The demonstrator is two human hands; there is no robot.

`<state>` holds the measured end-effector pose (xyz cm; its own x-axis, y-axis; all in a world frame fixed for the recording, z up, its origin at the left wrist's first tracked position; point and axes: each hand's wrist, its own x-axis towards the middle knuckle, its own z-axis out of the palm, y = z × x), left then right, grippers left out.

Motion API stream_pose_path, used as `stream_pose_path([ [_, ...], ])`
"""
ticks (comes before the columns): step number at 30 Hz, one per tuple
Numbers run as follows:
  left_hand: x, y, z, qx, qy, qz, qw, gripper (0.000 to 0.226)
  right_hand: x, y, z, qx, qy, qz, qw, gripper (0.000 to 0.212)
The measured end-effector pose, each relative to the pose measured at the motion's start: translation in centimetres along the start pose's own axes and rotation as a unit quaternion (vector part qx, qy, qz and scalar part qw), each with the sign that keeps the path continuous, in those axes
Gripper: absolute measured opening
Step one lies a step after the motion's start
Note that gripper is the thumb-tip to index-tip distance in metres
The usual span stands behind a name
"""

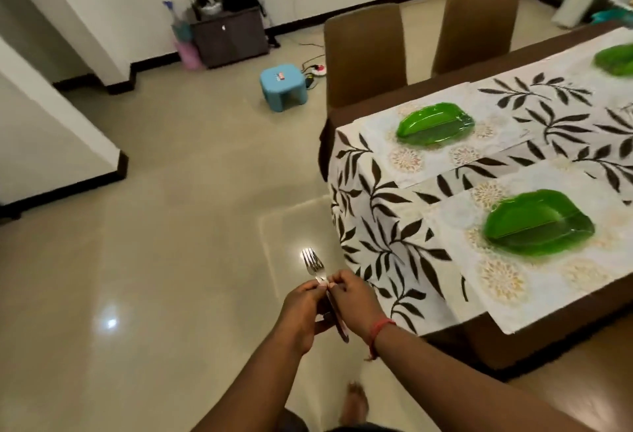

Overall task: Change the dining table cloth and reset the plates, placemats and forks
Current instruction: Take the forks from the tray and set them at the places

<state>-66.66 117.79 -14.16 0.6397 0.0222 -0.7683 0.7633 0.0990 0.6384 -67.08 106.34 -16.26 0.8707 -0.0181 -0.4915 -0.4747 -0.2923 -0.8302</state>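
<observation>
Left hand [303,310] and right hand [352,301] both gripping shiny metal forks [313,265] over the floor, just off the leaf-patterned tablecloth's [376,226] near corner; green leaf-shaped plates [539,222] on pale placemats [548,287]

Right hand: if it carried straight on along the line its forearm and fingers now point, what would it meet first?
The right hand points up-left, pinching the forks that the left hand also holds. Those come first; beyond them only bare floor shows, though depth is unclear.

Single head-worn view, wide-angle, looking forward and down; hands [325,298] close at 6 o'clock, table [394,106] near at 3 o'clock.
</observation>
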Motion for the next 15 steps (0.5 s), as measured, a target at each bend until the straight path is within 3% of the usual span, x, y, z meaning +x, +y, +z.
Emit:
stream_pose_path([
  [8, 10.1, 10.5, 10.4, 0.113, -0.110, -0.028, 0.987, 0.016, 10.1, -2.7, -9.8, -0.017, 0.145, 0.050, 0.988, 0.017],
  [15, 15.4, 14.7, 19.4, 0.247, -0.232, -0.079, 0.938, 0.022, 11.5, -1.1, -17.5, -0.015, 0.322, 0.155, 0.934, 0.018],
])
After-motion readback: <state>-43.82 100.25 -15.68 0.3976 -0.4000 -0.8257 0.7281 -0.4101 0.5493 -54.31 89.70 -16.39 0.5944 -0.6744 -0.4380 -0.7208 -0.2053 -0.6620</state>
